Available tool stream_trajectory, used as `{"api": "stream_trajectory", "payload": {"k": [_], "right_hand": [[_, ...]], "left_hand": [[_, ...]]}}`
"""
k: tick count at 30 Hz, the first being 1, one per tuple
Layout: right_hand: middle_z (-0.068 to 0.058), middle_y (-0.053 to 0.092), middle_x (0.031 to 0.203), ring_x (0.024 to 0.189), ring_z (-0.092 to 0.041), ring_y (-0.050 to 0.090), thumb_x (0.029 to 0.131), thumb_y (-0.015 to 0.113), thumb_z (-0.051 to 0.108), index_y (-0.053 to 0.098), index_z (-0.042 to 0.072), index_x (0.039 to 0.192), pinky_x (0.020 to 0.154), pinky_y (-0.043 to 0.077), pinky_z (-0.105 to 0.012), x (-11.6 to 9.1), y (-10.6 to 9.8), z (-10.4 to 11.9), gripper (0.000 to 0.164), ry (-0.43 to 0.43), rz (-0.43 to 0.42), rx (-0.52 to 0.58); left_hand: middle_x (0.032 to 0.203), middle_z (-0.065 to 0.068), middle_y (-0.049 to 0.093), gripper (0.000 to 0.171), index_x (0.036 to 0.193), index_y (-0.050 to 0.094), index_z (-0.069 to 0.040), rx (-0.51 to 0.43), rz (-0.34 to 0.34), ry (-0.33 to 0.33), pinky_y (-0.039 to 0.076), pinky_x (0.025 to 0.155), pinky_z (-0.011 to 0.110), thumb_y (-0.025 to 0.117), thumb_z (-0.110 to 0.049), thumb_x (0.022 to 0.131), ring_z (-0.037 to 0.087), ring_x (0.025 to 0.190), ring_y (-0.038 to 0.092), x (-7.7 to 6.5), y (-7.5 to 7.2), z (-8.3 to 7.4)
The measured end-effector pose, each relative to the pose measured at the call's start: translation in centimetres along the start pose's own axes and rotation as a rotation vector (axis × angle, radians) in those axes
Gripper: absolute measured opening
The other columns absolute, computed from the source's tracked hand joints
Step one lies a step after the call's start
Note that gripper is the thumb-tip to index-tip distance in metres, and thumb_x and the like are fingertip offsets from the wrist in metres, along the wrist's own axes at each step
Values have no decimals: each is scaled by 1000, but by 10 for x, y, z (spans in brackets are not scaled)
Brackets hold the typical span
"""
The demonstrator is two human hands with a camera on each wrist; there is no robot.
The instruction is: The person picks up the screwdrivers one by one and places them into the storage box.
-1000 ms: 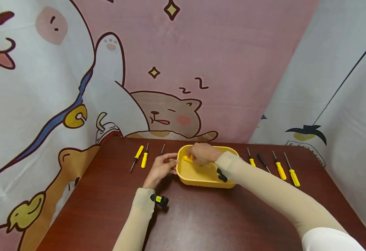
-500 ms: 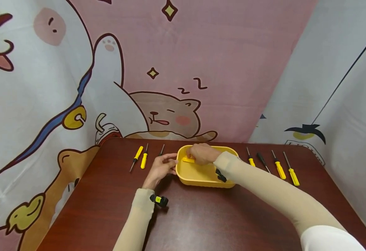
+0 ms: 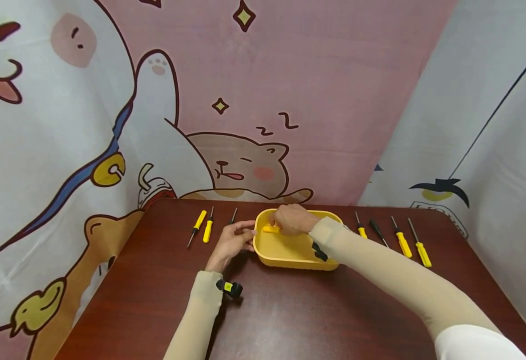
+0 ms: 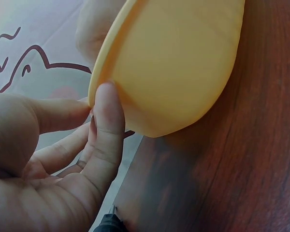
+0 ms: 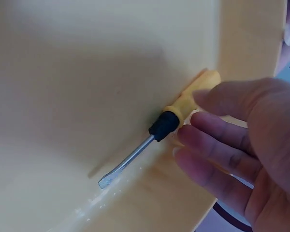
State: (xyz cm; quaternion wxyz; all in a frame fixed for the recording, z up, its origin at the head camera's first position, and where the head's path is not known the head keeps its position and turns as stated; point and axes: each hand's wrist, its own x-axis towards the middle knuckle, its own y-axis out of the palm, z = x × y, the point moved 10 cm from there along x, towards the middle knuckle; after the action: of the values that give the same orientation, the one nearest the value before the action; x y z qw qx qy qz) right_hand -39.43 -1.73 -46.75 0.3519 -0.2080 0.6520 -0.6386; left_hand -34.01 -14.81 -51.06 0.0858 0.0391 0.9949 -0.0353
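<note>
- Screwdriver (image 5: 160, 128): located inside the yellow box (image 3: 290, 263), beside a side wall. Flat blade; yellow handle with black collar. Whether it rests fully on the base cannot be told.
- Right hand (image 3: 292, 220): fingers narrow, thumb and fingertips pinching the screwdriver by its handle.
- Left hand (image 3: 230, 245): fingers touch the rim and outer wall at the box's left end. Whether they pinch it cannot be told.
- Procedure, in this inspector's judgement: keep the grip on the handle and the shaft level, so the blade does not scrape the wall. Steady the box against the table (image 3: 267, 320). If setting down, release only once handle and shaft both bear on the base; then raise the fingers clear of the rim.
- Markings: no brand or label legible on the screwdriver or the box.
- Writing: two "Z" shapes (image 3: 288, 121) are printed on the backdrop (image 3: 335, 75) above a sleeping animal. Lettering (image 3: 430, 206) at far right is partly cut off by the table edge; not reliably legible.
</note>
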Motion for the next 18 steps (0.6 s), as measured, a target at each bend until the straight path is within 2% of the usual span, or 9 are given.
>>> {"api": "stream_trajectory", "payload": {"k": [3, 7, 13, 18], "right_hand": [[1, 67, 87, 73, -14, 57, 91, 76, 21, 72, 18, 118, 65, 51, -29, -3, -5, -3, 27, 8, -8, 23], [-1, 74, 104, 82, -14, 62, 90, 76, 28, 69, 20, 127, 76, 57, -33, -9, -12, -8, 38, 24, -23, 49], [-5, 73, 120, 100, -18, 67, 92, 75, 34, 65, 21, 133, 89, 59, -40, -18, -23, -11, 44, 22, -38, 101], [-7, 71, 126, 109, -22, 68, 93, 75, 34, 63, 20, 135, 93, 59, -42, -26, -32, -11, 46, 10, -58, 159]], "left_hand": [[111, 26, 68, 37, 135, 64, -3, -4, 1, 6, 65, 70, 36, 66, -6, 99, 18, 66, 68, 0, 0, 0], [109, 24, 69, 37, 135, 64, -3, -9, 1, 7, 65, 69, 36, 67, -7, 99, 18, 67, 68, 0, 0, -1], [106, 18, 70, 36, 134, 66, -6, -1, -3, -6, 65, 72, 38, 67, -8, 98, 19, 69, 69, 0, 0, 1], [110, 20, 70, 37, 135, 65, -7, 2, 0, -13, 65, 73, 37, 67, -9, 99, 19, 70, 69, 1, 0, 2]]}}
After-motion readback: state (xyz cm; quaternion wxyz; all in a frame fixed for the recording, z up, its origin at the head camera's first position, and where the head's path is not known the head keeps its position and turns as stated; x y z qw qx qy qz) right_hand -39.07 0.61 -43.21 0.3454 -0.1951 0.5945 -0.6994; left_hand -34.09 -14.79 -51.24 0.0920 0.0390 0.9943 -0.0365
